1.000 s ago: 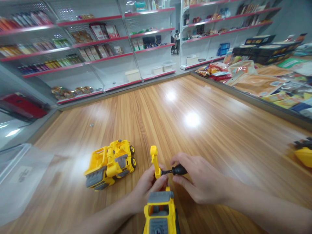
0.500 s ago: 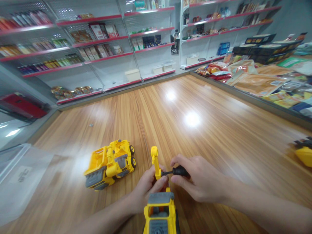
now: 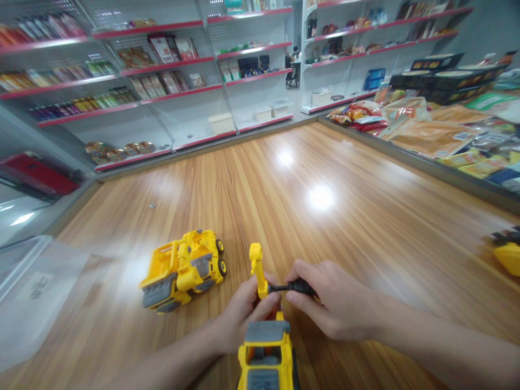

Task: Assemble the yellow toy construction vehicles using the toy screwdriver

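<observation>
My left hand (image 3: 244,314) is closed round the base of a yellow toy arm (image 3: 257,268) that stands up from a yellow and grey toy vehicle (image 3: 266,357) at the near edge of the wooden table (image 3: 325,216). My right hand (image 3: 333,306) pinches a small black-handled screwdriver (image 3: 294,286). Its tip lies against the toy arm from the right. A second yellow toy truck (image 3: 182,269) sits on the table to the left, apart from both hands.
A clear plastic box (image 3: 28,292) lies at the left edge. Part of another yellow toy (image 3: 507,254) shows at the right edge. Packaged goods (image 3: 426,130) fill the counter at right. Shop shelves (image 3: 162,81) stand behind the table.
Both hands and the screwdriver stay at the toy arm, almost unmoved. The view has shifted slightly.
</observation>
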The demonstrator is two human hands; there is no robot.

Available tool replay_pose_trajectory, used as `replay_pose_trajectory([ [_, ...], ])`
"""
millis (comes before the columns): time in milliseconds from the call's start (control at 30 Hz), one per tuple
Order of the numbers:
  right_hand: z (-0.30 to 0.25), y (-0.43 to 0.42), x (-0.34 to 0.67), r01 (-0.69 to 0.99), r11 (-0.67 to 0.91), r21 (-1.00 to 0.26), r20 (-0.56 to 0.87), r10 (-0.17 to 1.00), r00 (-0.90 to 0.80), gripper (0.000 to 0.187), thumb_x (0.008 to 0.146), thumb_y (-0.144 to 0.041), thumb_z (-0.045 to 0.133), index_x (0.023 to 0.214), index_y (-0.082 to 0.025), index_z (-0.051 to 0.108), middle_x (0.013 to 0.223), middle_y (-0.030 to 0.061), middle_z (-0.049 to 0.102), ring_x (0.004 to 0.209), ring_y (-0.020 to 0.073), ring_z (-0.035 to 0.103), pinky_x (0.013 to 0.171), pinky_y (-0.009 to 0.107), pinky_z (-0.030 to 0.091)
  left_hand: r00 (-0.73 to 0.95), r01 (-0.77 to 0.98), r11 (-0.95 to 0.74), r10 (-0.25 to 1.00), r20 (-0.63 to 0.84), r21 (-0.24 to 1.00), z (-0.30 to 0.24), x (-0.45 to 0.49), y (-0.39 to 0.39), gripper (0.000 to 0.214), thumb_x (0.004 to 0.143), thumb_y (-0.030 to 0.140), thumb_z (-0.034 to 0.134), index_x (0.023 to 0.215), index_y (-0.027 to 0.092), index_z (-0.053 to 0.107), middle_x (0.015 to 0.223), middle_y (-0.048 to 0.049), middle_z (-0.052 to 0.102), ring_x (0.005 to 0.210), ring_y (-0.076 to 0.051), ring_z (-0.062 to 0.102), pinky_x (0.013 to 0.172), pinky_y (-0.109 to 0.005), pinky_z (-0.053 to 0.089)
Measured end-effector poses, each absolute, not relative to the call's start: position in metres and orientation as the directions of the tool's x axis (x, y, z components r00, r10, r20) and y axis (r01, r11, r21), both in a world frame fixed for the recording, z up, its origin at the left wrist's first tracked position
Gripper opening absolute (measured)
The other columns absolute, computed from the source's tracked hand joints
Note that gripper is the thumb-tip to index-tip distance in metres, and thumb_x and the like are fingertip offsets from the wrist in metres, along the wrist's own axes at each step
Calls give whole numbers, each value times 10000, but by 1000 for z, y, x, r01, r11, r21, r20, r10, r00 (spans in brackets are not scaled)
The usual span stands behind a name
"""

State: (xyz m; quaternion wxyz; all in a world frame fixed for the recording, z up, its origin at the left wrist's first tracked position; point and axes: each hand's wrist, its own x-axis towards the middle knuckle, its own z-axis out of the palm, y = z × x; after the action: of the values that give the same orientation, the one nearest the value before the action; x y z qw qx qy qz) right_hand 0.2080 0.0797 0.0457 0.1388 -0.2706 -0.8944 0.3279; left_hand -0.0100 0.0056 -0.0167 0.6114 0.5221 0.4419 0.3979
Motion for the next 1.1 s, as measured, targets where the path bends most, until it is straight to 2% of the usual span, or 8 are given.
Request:
replay_pose_trajectory([
  [367, 53, 74, 203, 433, 369, -822, -98, 658, -746, 149, 929, -311, 499, 897, -181, 566, 788, 11, 622, 695, 146, 551, 614, 267, 386, 341, -4, 92, 936, -85, 996, -15, -13, 3, 190, 979, 366, 484, 1001, 182, 526, 844, -68, 641, 717, -153, 598, 632, -256, 431],
  [533, 46, 70, 200, 383, 276, -882, -104, 678, -728, 190, 933, -342, 510, 854, -178, 563, 752, -8, 576, 689, 129, 511, 606, 253, 376, 356, 9, 77, 932, -75, 997, -15, -13, 2, 191, 979, 366, 487, 998, 178, 516, 851, -74, 642, 736, -163, 612, 621, -256, 426],
  [700, 46, 69, 198, 342, 147, -928, -161, 670, -725, 219, 935, -355, 525, 832, -167, 569, 718, -26, 518, 667, 109, 455, 591, 238, 350, 336, 3, -8, 942, 6, 1000, -23, -13, 0, 193, 979, 378, 484, 1013, 188, 493, 813, -44, 621, 691, -145, 585, 593, -248, 425],
  [800, 47, 68, 199, 318, 149, -936, -142, 669, -730, 223, 930, -349, 536, 809, -163, 562, 697, -34, 494, 652, 103, 435, 579, 236, 332, 342, 30, -61, 938, 47, 998, -22, -13, 0, 162, 990, 351, 466, 1018, 195, 499, 826, -36, 602, 703, -140, 574, 607, -251, 441],
  [867, 47, 68, 199, 285, 187, -940, -93, 664, -742, 215, 927, -340, 542, 805, -163, 556, 692, -36, 489, 647, 101, 432, 578, 237, 329, 328, 62, -142, 938, 115, 988, -19, -13, 1, 118, 990, 304, 473, 1029, 204, 521, 839, -26, 583, 715, -132, 560, 621, -246, 452],
  [933, 46, 69, 199, 243, 243, -939, -23, 663, -749, 197, 928, -336, 542, 832, -165, 554, 698, -37, 489, 643, 101, 432, 579, 239, 332, 253, 88, -293, 931, 263, 952, -16, -12, 1, 127, 992, 259, 470, 1097, 228, 533, 867, -19, 561, 737, -125, 544, 646, -241, 463],
  [1033, 42, 71, 200, 214, 349, -912, 84, 672, -736, 168, 941, -326, 526, 900, -166, 555, 723, -32, 501, 648, 106, 448, 590, 248, 340, 125, 113, -480, 876, 467, 870, -14, -12, 4, 277, 1009, 308, 420, 1279, 269, 468, 904, -22, 509, 800, -143, 525, 712, -268, 483],
  [1100, 38, 73, 201, 206, 393, -896, 138, 689, -712, 163, 955, -320, 504, 930, -168, 556, 739, -25, 512, 658, 112, 460, 599, 254, 345, 102, 185, -569, 822, 560, 801, -15, -14, 6, 371, 1011, 369, 389, 1360, 250, 429, 937, -45, 482, 870, -178, 514, 755, -312, 490],
])
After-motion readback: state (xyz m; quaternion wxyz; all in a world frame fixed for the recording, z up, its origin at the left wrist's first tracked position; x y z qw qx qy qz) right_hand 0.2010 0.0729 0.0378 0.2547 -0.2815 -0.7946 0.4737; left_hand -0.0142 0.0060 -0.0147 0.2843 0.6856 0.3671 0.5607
